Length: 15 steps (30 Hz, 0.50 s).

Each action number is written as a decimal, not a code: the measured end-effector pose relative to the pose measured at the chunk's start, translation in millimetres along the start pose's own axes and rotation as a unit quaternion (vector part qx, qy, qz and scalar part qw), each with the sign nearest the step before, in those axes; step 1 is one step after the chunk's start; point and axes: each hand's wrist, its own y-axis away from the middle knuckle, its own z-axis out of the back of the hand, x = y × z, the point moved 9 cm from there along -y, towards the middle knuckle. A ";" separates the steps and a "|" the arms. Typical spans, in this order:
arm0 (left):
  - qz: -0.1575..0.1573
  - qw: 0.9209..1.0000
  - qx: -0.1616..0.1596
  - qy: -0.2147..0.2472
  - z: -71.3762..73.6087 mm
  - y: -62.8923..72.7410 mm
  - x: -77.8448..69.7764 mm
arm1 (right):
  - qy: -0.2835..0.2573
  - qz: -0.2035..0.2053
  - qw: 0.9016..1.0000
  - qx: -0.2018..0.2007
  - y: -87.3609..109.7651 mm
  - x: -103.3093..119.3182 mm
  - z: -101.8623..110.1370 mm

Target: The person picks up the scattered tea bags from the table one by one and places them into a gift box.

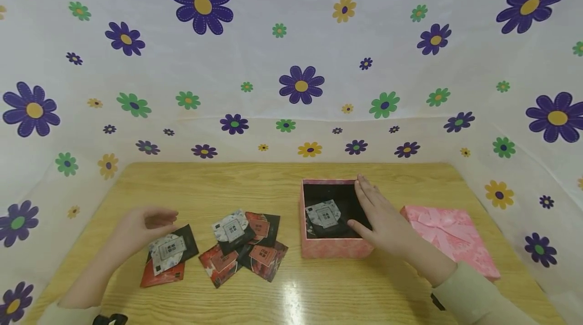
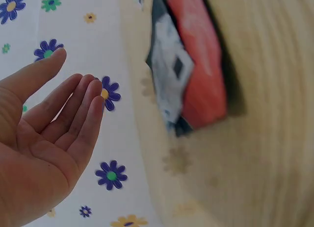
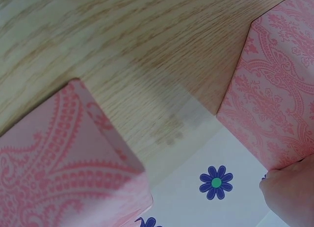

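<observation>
Relaxed left hand [image 1: 141, 229] hovers beside two square red and black-white packets [image 1: 168, 251] toward the wooden worktop [image 1: 227, 178]'s left edge; four central packets [image 1: 234, 231]. Straight-fingered right hand [image 1: 382, 221] touches one pink patterned box [image 1: 334, 249], one packet [image 1: 324, 213] visible inside.

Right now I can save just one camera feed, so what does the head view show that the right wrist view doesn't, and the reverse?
Only the head view shows the left hand, the loose packets on the table, and a packet inside the pink box.

Only the right wrist view shows crisp scrollwork on the box's outer wall.

Both share the box, its pink lid, the right hand, the table and the flowered cloth.
</observation>
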 end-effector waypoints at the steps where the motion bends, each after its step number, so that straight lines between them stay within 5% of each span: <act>1: 0.004 1.000 -0.002 -0.002 0.2 1.6 5.0 | -0.001 -0.001 1.000 0.000 0.1 0.4 0.0; 15: 0.037 0.998 -0.005 -0.058 1.7 10.3 57.2 | 0.003 -0.004 1.000 0.000 0.1 -0.7 -0.8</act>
